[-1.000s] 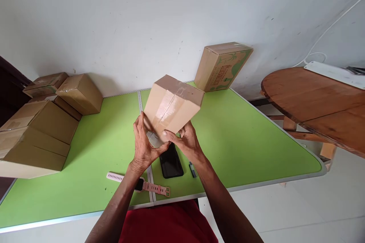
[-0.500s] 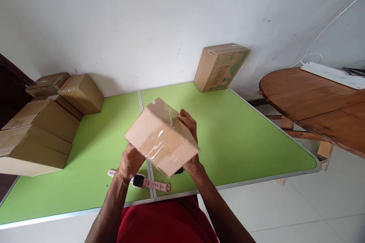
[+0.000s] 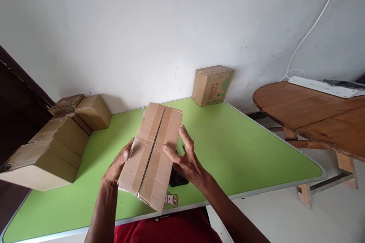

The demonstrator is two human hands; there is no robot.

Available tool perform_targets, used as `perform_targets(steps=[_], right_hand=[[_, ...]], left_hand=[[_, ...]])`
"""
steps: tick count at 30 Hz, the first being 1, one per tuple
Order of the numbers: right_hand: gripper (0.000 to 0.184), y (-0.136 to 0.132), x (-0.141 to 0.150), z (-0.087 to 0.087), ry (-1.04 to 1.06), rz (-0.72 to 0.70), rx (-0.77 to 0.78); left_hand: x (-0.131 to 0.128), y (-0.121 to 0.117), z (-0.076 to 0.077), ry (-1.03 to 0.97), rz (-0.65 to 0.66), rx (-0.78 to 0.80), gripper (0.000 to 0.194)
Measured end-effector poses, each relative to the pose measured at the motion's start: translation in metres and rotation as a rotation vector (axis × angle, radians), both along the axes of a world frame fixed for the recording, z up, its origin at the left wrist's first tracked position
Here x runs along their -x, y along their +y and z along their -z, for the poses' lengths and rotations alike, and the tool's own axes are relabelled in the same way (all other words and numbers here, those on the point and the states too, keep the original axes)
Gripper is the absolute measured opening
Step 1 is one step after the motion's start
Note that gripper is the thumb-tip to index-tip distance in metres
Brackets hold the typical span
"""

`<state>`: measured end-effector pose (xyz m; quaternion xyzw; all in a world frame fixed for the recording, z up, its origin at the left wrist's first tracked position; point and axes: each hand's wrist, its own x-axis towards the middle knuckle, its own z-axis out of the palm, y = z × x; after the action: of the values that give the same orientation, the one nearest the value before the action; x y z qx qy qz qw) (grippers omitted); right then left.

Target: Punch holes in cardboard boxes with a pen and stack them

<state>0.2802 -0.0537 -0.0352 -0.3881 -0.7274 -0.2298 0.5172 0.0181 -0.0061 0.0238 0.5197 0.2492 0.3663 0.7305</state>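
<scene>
I hold a taped brown cardboard box (image 3: 151,152) above the green table (image 3: 242,152), its flap seam facing up. My left hand (image 3: 115,167) grips the box's left side with the thumb on its edge. My right hand (image 3: 185,159) steadies the right side, one finger lying on the top face and the others spread. Under the box lie a black phone (image 3: 178,178) and a pink watch strap (image 3: 171,199), both mostly hidden.
A stack of cardboard boxes (image 3: 54,148) fills the table's left end. A printed box (image 3: 212,84) stands against the white wall at the far edge. A round wooden table (image 3: 310,110) with a white power strip (image 3: 322,85) stands to the right.
The box has been turned over from a tilted, tape-shiny face to its seam side up and lowered toward me. My view has shifted up and to the right.
</scene>
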Motion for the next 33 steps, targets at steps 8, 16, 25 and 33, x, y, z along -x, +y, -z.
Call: perform_targets(steps=[8,16,25,33], right_hand=[[0.098,0.005,-0.004,0.009,0.215,-0.065,0.238],[0.069,0.003,0.018,-0.007,0.932,-0.518,0.763],[0.090,0.007,0.038,-0.023,0.907,-0.589,0.957],[0.082,0.022,0.051,-0.009,1.030,-0.612,0.966]], left_hand=[[-0.007,-0.008,0.004,0.132,-0.168,-0.140,0.077],[-0.005,-0.003,0.021,0.034,-0.349,-0.266,0.091],[0.004,-0.002,0.039,0.097,-0.345,-0.304,0.088],[0.005,-0.007,0.035,0.446,-0.529,-0.523,0.092]])
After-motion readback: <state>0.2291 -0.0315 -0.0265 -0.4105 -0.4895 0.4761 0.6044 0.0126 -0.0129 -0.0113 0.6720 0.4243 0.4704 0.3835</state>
